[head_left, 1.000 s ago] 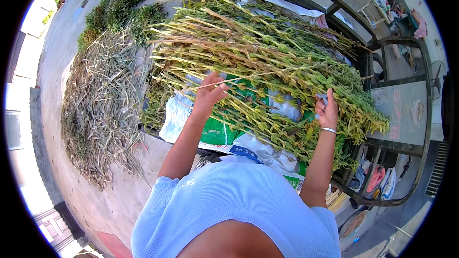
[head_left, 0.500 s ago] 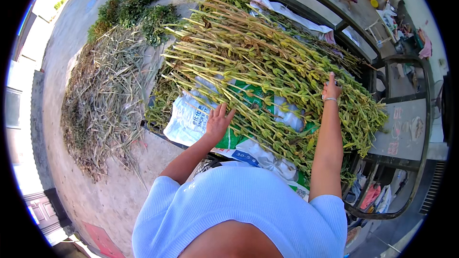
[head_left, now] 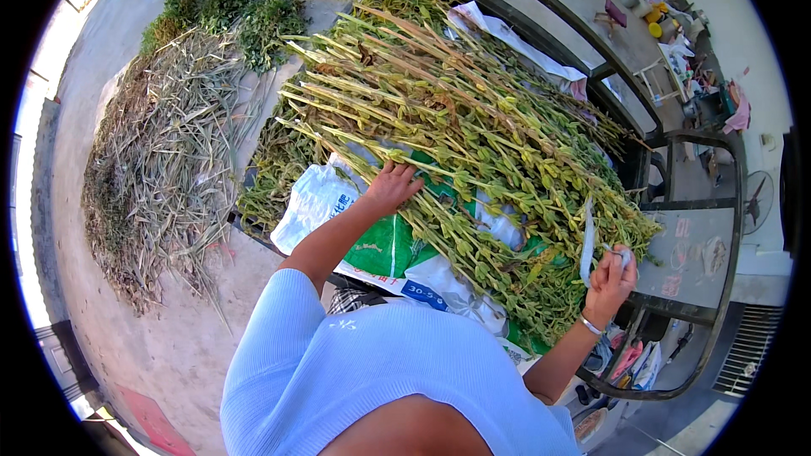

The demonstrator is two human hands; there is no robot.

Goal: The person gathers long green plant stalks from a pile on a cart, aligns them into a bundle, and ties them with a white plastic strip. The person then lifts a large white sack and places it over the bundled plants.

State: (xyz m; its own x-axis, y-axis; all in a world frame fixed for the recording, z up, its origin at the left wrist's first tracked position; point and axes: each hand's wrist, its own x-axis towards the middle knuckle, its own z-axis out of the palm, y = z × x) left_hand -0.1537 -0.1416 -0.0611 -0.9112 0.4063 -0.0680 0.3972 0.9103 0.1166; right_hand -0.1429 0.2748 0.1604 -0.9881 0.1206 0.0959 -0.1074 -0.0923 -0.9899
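Left hand: The left hand (head_left: 393, 188) is lying open on the near edge of the stalks (head_left: 473, 101), probably steadying them.
Right hand: The right hand (head_left: 610, 283) is clenching a pale strip (head_left: 588, 241) at the near right, apparently keeping its loose length clear of the leaves.
Stalks: They are lying across the cart (head_left: 740, 219), bare ends left and leafy tops right, seemingly aligned for easy gathering.
Sacks: Green and white sacks (head_left: 378, 247) are lying beneath, perhaps shielding the pile from the metal.
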